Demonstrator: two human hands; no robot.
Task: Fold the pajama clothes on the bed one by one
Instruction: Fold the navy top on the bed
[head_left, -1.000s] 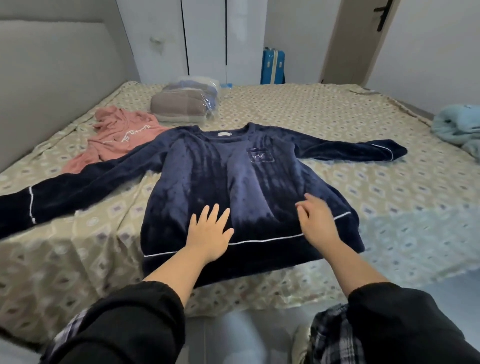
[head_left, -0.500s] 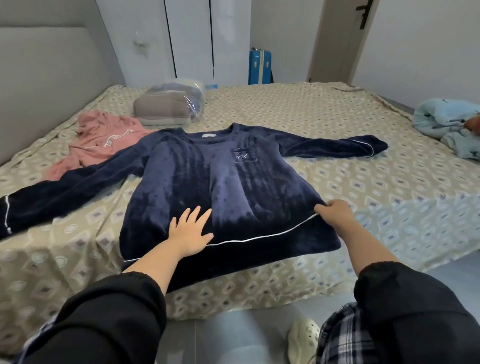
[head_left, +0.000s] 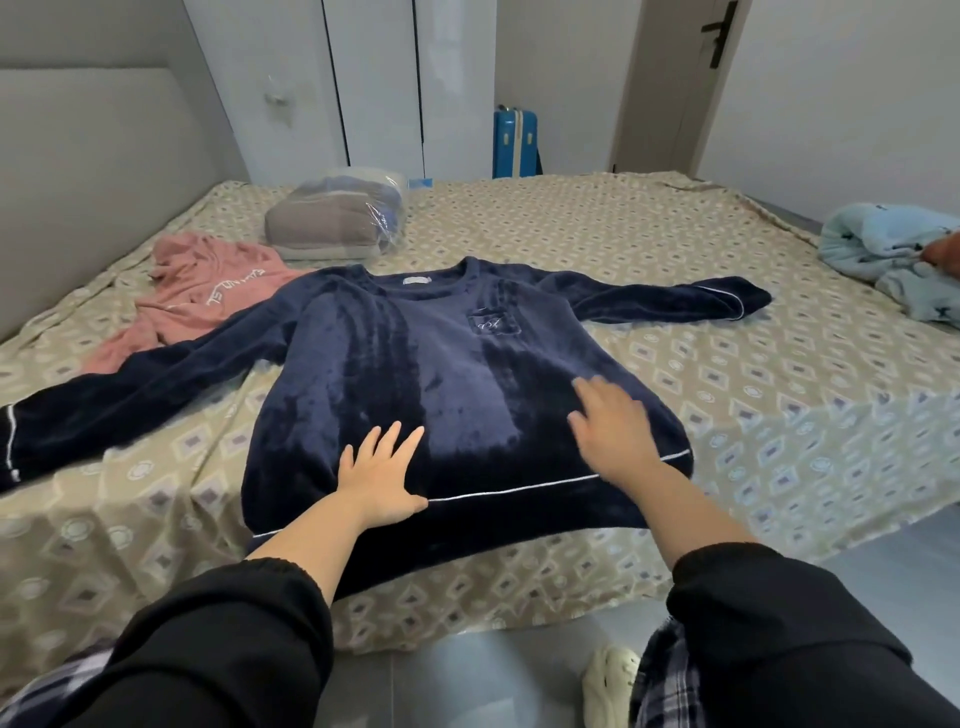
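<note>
A navy blue fleece pajama top (head_left: 447, 374) with white piping lies face up and spread flat near the front edge of the bed (head_left: 753, 395), both sleeves stretched out sideways. My left hand (head_left: 382, 475) rests flat on its lower hem, fingers apart. My right hand (head_left: 615, 426) lies on the lower right of the top, fingers spread and slightly blurred. Neither hand grips the cloth. A crumpled pink garment (head_left: 208, 296) lies at the far left, partly under the navy sleeve. A light blue garment (head_left: 893, 254) is bunched at the right edge.
A plastic-wrapped bundle of folded fabric (head_left: 337, 221) sits at the back of the bed. A blue suitcase (head_left: 515, 143) stands by the far wall near a white wardrobe (head_left: 374, 83). The headboard (head_left: 98, 171) runs along the left. A pale shoe (head_left: 610, 686) is on the floor.
My right hand let go of the top's right hem corner and moved left and up onto the body of the garment. My left hand stayed on the hem.
</note>
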